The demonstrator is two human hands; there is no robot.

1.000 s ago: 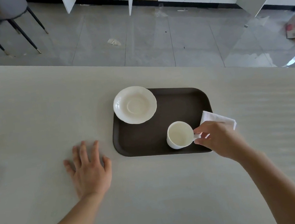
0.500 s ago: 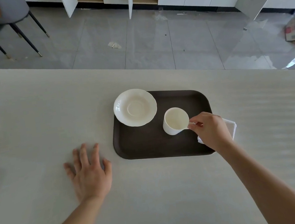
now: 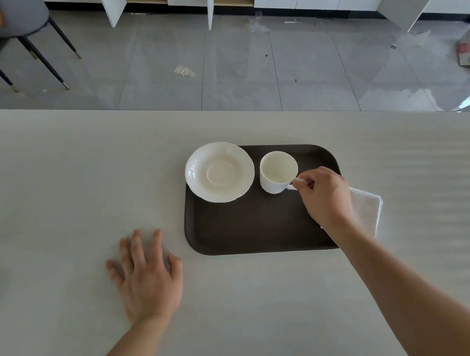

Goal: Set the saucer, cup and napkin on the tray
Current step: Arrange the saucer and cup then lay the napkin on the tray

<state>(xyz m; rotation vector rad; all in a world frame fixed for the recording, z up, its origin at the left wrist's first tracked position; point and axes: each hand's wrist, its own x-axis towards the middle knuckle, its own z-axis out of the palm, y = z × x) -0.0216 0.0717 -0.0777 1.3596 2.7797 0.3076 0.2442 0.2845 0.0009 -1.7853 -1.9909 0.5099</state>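
The right hand [image 3: 326,196] is closed in a pinch on the handle of the cup [image 3: 277,171], thumb and fingers curled around it. The cup is upright and empty, over the far right part of the tray [image 3: 249,229]; whether its base touches the tray surface cannot be told. The cup stands just beside the saucer [image 3: 219,171], to the saucer's right, with a narrow gap between them.

The saucer occupies the far left corner of the tray. Its rim overhangs the tray's left and far edges.

The right forearm crosses the near right corner of the tray. The napkin [image 3: 366,212], white and folded, lies under the right wrist at the tray's right edge. Its visible part rests on the table [image 3: 51,185], outside the tray; the part nearest the tray is hidden by the hand.

The left hand [image 3: 147,277] lies flat on the table, palm down, fingers spread, holding nothing. It is near the tray's near left corner, not touching it.
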